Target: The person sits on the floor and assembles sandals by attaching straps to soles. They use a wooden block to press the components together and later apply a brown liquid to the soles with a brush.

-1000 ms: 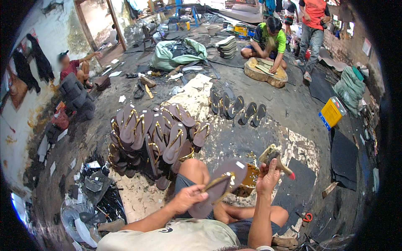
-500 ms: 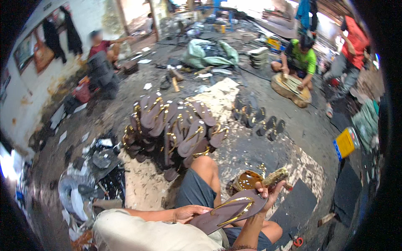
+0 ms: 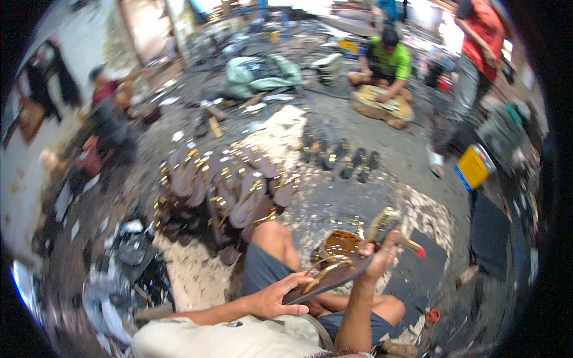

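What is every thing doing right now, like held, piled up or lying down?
Brown sandal: held flat across the lap by both hands.
Left hand: gripping the sandal's near end.
Right hand: holding its far end.
Sandal pile: heaped on the floor.
Dark sandals: lying in a row.

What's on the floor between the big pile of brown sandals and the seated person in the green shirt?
In the head view, a short row of dark sandals lies on the grey floor between the brown sandal pile and the person in green.
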{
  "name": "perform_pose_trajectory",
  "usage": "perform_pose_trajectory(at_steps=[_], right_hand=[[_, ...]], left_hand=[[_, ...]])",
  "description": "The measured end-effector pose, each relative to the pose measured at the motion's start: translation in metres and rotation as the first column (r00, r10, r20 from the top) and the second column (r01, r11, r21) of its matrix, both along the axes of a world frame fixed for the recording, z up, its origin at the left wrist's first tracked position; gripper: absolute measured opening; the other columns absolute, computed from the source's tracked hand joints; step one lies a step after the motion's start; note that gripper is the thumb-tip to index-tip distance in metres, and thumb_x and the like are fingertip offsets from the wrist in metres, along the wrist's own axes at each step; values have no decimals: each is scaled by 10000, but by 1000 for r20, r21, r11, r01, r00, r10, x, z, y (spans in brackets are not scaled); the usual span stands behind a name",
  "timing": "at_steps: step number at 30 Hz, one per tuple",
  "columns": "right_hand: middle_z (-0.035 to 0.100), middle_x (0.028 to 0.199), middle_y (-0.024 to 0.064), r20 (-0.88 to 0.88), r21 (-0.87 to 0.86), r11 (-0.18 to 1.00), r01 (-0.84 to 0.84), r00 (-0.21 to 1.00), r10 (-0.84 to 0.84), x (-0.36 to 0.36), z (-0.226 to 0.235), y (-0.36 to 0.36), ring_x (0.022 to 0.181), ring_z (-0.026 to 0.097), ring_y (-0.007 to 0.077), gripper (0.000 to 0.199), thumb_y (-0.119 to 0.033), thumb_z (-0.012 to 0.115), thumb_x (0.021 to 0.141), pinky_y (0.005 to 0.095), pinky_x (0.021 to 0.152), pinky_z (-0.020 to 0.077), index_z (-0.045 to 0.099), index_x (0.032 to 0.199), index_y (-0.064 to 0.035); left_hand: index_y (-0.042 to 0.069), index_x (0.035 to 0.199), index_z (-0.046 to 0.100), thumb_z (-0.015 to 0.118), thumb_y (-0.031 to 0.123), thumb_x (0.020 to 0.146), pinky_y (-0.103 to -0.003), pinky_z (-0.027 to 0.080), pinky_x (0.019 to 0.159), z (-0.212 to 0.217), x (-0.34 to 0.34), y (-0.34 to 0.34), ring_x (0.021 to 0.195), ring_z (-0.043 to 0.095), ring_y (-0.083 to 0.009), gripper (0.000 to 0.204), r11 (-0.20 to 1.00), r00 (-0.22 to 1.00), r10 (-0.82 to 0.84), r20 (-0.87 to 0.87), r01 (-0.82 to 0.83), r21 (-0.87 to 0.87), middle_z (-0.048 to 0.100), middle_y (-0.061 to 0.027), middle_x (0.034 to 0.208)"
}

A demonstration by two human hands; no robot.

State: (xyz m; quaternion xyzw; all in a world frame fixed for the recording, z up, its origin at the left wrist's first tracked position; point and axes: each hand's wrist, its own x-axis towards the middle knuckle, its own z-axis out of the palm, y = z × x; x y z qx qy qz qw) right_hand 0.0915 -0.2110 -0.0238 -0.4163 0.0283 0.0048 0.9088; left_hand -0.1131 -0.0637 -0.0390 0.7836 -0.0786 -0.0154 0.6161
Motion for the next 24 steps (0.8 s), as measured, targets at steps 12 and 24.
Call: perform_pose_trajectory(at_steps=[12, 24], right_hand=[[547, 663, 30, 35, 103, 993, 50, 998, -54, -4, -4, 2, 426, 477, 121, 305, -410, 541, 1016, 274, 425, 425, 478, 1067, -116], [601, 942, -39, -50, -235, 970, 69, 995, -83, 37, -72, -34, 803, 538, 74, 223, -308, 622, 993, 256, 712, 463, 609, 1060, -97]], left_hand=[[-22, 1477, 387, 717, 227, 917, -363, 224, 1182, -23, 61, -13, 1419, 340, -216, 696, 947, 994, -107, 0, 102, -304, 415, -131, 1511], [25, 1434, 444, 569, 317, 990, -267, 458, 962, -24, 46, 44, 1097, 579, -117, 546, 656, 948, 124, -292, -300, -692, 602, -77, 1263]])
